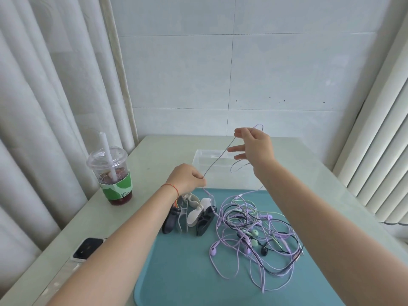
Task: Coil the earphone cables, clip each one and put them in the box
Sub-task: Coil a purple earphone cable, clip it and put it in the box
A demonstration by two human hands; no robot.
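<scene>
Head view: clear box (199,159) empty; earphones (254,235) on tray (176,272).

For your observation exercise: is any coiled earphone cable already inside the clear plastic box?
No, the clear plastic box looks empty; the earphone cables lie tangled on the teal tray.

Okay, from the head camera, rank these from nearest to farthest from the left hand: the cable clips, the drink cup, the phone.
Measured from the left hand, which pinches the purple cable:
1. Cable clips: just below the hand, on the teal tray's left part.
2. Drink cup: off to the left on the table.
3. Phone: far lower left, by the table edge.
</scene>
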